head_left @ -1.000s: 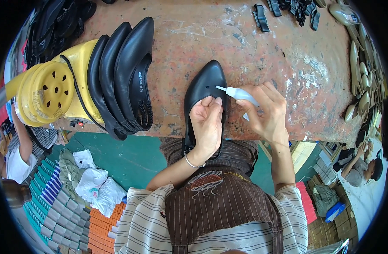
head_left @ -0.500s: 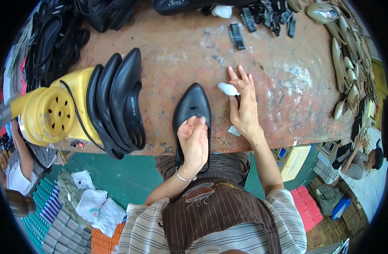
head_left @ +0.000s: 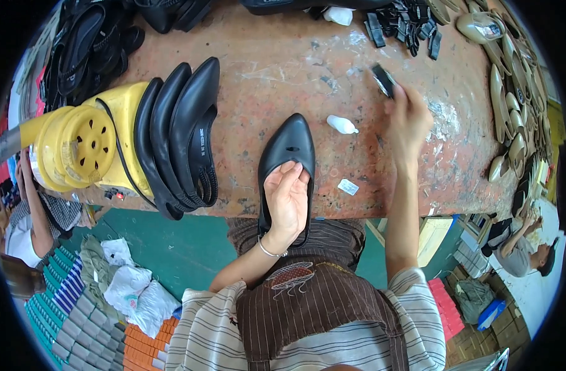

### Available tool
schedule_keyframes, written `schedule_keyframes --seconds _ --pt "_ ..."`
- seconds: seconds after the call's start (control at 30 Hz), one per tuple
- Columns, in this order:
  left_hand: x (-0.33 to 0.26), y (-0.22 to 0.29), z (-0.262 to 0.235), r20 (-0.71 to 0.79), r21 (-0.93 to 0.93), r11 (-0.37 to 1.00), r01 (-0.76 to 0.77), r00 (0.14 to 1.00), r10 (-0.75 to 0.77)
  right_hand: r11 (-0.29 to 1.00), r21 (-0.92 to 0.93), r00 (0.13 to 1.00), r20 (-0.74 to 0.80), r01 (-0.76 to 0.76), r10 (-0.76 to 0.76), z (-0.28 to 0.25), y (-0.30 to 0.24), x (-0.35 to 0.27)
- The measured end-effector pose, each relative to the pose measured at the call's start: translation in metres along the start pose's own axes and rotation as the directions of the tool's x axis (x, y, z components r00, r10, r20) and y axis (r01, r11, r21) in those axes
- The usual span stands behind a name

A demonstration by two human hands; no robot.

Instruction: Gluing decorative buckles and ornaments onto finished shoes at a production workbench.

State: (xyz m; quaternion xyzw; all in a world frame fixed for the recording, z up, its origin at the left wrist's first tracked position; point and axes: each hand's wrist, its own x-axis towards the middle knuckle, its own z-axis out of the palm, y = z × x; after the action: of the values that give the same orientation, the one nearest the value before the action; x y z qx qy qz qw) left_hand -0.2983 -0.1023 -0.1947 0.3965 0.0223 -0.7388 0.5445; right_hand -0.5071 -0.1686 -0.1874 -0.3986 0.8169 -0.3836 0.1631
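Note:
A black pointed flat shoe (head_left: 287, 140) rests toe outward at the table's near edge, with a dark mark or slot on its upper. My left hand (head_left: 287, 196) is closed on it, the fingertips tucked into its opening. Farther right, my right hand (head_left: 408, 120) is raised over the table and slightly blurred. Between its fingers it pinches a small flat black shoe ornament (head_left: 383, 81). A white squeeze bottle (head_left: 341, 124) lies on its side between the shoe and my right hand. Nearer me sits a small pale label (head_left: 348, 186).
Several black shoes (head_left: 195, 105) lean nested against a yellow machine (head_left: 85, 154) on the left. More black ornaments (head_left: 409, 28) are heaped at the far side. Beige shoes (head_left: 510, 93) line the table's right edge. Other people work at both sides.
My right hand has let go of the white bottle, which now lies on the table. It has moved right and picked up the black ornament. My left hand keeps its hold on the shoe.

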Motion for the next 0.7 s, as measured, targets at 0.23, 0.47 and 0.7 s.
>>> schedule_keyframes --seconds 0.23,0.47,0.7 --pt "-0.001 0.000 -0.007 0.033 -0.085 0.996 0.020 0.999 -0.017 0.632 0.603 0.848 0.500 -0.488 0.178 -0.037 -0.029 -0.108" --pt "-0.008 0.014 0.003 0.037 -0.004 0.997 0.076 0.996 -0.075 0.683 0.555 0.842 0.513 -0.474 0.168 0.022 -0.049 -0.124" --pt "-0.006 0.013 -0.011 0.130 -0.019 0.995 0.093 0.987 -0.090 0.772 0.512 0.886 0.441 -0.377 0.140 0.033 -0.051 -0.120"
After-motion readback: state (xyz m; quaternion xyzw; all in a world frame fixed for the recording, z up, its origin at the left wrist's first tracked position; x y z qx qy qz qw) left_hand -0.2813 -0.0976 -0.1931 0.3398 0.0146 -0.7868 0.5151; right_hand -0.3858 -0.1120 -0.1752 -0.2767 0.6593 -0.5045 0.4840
